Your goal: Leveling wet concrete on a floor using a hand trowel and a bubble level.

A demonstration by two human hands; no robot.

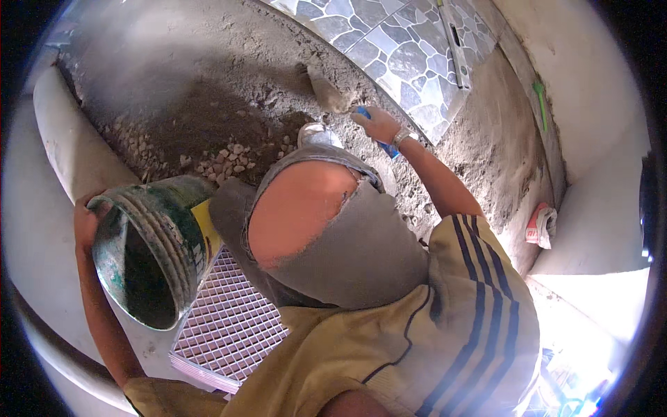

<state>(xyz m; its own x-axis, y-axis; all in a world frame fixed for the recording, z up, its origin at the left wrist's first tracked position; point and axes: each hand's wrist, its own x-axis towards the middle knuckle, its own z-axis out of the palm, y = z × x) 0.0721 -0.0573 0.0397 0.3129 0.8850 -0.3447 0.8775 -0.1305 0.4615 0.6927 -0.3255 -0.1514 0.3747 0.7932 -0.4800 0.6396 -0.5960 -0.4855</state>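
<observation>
My left hand [94,215] grips the rim of a green, mortar-stained bucket [139,257], which is tipped on its side at the left. My right hand [375,125] is closed around the blue handle of a dusty trowel [323,90], its blade over rough grey screed [243,76] with scattered pebbles [222,158]. My bent knee [299,215], in torn grey trousers, is between my hands, with a foot just beyond it.
Irregular stone-pattern tiles [410,62] lie at the top right with a spirit level [460,59] on them. A stack of small-grid tile sheets [215,326] sits below the bucket. A green strip [542,104] and red-white sack [538,229] are by the right wall.
</observation>
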